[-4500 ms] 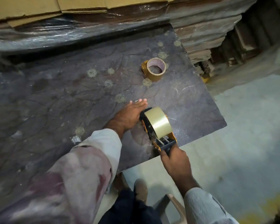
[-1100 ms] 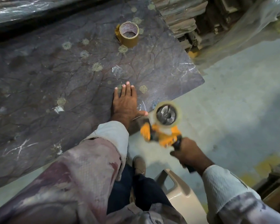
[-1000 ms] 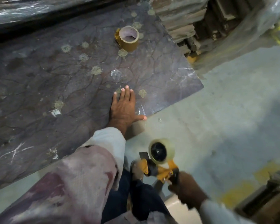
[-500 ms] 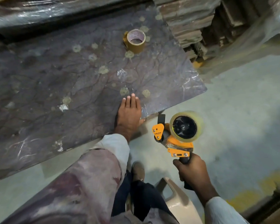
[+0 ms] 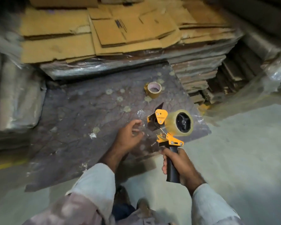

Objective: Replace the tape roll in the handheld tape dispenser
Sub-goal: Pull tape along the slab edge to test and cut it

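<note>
The orange and black tape dispenser [image 5: 167,127] stands upright in the air over the board's near right corner, with a roll of clear tape [image 5: 179,122] mounted on its hub. My right hand [image 5: 178,164] grips its black handle from below. Left of the dispenser's blade end hovers my left hand [image 5: 128,138], lifted off the board with its fingers loosely curled and nothing in it. A nearly spent brown tape roll [image 5: 153,89] lies flat on the dark board [image 5: 75,127] further back.
Flattened cardboard boxes [image 5: 104,33] are stacked behind the board, plastic-wrapped bundles [image 5: 16,98] lie at the left and a stepped stack of sheets [image 5: 199,75] at the right. Grey concrete floor [image 5: 242,151] spreads to the right. Bits of clear tape stick to the board.
My left hand has lifted off the board and curled its fingers. My right hand has raised the dispenser up and over the board's corner. The view has tilted up toward the cardboard.
</note>
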Demonstrator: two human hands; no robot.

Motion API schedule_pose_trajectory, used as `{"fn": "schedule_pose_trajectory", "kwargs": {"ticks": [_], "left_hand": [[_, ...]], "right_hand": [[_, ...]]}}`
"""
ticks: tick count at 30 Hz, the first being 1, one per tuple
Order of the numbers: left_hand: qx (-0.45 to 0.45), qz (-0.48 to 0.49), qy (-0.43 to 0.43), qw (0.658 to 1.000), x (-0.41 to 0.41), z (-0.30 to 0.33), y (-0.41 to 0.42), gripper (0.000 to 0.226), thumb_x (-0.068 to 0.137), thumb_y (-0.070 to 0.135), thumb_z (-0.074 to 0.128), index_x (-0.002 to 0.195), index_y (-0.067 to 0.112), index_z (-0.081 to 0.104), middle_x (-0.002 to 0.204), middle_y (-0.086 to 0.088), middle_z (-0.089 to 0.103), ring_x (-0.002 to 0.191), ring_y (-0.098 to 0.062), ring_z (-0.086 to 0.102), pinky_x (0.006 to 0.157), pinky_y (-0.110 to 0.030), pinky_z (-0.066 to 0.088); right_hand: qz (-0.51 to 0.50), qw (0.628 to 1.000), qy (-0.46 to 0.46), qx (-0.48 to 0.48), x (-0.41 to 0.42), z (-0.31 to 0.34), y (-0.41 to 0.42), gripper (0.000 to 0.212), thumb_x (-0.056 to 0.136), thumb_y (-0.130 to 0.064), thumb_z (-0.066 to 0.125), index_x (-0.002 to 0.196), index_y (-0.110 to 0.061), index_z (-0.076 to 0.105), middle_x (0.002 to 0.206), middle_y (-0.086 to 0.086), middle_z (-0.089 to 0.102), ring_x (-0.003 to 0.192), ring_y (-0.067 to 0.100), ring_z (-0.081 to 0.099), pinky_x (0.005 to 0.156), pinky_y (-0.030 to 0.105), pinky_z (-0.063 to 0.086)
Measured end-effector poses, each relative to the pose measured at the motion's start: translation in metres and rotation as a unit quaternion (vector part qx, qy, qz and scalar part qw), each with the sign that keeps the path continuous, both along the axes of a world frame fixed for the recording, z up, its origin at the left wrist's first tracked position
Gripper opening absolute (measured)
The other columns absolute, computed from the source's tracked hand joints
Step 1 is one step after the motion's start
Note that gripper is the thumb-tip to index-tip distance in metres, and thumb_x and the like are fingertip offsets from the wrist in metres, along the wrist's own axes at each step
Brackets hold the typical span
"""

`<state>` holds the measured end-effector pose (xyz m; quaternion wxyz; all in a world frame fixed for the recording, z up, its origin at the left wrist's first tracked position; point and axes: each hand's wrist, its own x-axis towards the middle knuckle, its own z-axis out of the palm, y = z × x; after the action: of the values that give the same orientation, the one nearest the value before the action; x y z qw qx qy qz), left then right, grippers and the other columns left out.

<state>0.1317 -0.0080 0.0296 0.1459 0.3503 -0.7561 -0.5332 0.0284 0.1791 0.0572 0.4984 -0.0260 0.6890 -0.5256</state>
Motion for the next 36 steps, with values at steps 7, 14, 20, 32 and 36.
{"fn": "schedule_pose_trajectory", "kwargs": {"ticks": [7, 14, 20, 32, 36], "left_hand": [[-0.077, -0.032, 0.121, 0.989, 0.023, 0.07, -0.029, 0.066, 0.079, 0.021, 0.081, 0.137, 0.035, 0.054, 0.133, 0.01, 0.053, 0.116, -0.004, 0.057, 0.086, -0.029, 0.058], [-0.074, -0.023, 0.175, 0.982, 0.031, 0.086, -0.057, 0.042, 0.075, 0.028, 0.085, 0.114, 0.035, 0.069, 0.126, 0.01, 0.051, 0.107, -0.011, 0.059, 0.081, -0.029, 0.057], [-0.081, 0.025, 0.196, 0.977, 0.023, 0.087, -0.067, 0.028, 0.075, 0.039, 0.081, 0.101, 0.034, 0.074, 0.126, 0.009, 0.052, 0.109, -0.011, 0.059, 0.081, -0.04, 0.06], [-0.113, 0.017, 0.176, 0.978, -0.033, 0.096, -0.07, 0.009, 0.08, 0.027, 0.08, 0.083, 0.026, 0.073, 0.115, 0.011, 0.061, 0.113, -0.004, 0.057, 0.082, -0.026, 0.047], [-0.159, -0.018, 0.122, 0.98, -0.055, 0.102, -0.084, 0.009, 0.084, 0.026, 0.078, 0.085, 0.023, 0.069, 0.095, 0.01, 0.065, 0.097, -0.004, 0.059, 0.078, -0.015, 0.041]], "right_hand": [[0.059, 0.997, -0.041, 0.019, 0.002, 0.032, -0.037, 0.023, 0.086, -0.01, 0.057, 0.063, -0.009, 0.056, 0.051, 0.009, 0.046, 0.037, 0.022, 0.045, 0.041, 0.025, 0.04], [0.109, 0.991, -0.072, -0.014, 0.013, 0.041, -0.069, 0.019, 0.061, -0.023, 0.064, 0.053, -0.013, 0.051, 0.05, 0.007, 0.043, 0.037, 0.021, 0.041, 0.04, 0.024, 0.037], [0.127, 0.989, -0.081, -0.01, 0.014, 0.036, -0.086, 0.02, 0.064, -0.022, 0.065, 0.052, -0.013, 0.051, 0.05, 0.007, 0.045, 0.037, 0.02, 0.042, 0.04, 0.025, 0.038], [0.121, 0.983, -0.137, -0.028, -0.038, 0.026, -0.098, 0.019, 0.06, -0.02, 0.066, 0.055, -0.015, 0.049, 0.047, 0.002, 0.042, 0.034, 0.016, 0.04, 0.033, 0.022, 0.036], [0.139, 0.983, -0.118, 0.005, -0.068, 0.018, -0.094, 0.018, 0.058, -0.023, 0.064, 0.054, -0.015, 0.049, 0.048, 0.003, 0.044, 0.035, 0.017, 0.039, 0.035, 0.022, 0.035]]}}
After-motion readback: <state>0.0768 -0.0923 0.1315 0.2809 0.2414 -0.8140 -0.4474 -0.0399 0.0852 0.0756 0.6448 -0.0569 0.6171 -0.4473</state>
